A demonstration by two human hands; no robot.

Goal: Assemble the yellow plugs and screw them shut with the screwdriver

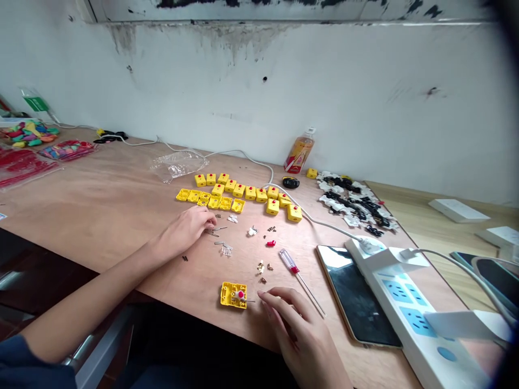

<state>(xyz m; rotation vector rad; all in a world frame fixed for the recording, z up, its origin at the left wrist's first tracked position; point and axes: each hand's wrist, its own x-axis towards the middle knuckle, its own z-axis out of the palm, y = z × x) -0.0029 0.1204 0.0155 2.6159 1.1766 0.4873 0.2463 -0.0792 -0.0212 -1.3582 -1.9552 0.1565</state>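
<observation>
My left hand (193, 226) rests on the table with its fingers bent and pressed together over thin metal pins (218, 229). Whatever its fingertips pinch is too small to make out. Near the front edge lies an opened yellow housing (227, 294), with a red button (240, 294) in it and a thin metal shaft sticking out to the right. Just right of that shaft is my right hand (300, 319), fingers loosely bent and apart, holding nothing. Between the hands are clear plastic pieces (226, 250), a red part (271, 243), brass pieces (260, 267) and a screwdriver (298, 274).
Yellow boxes with red buttons (250, 193) and open yellow shells (225, 203) stand in rows behind. To the right are a phone (357, 297), a power strip (405, 302) and black-and-white parts (352, 200). A bottle (300, 153) leans by the wall; balloons (30, 132) lie far left.
</observation>
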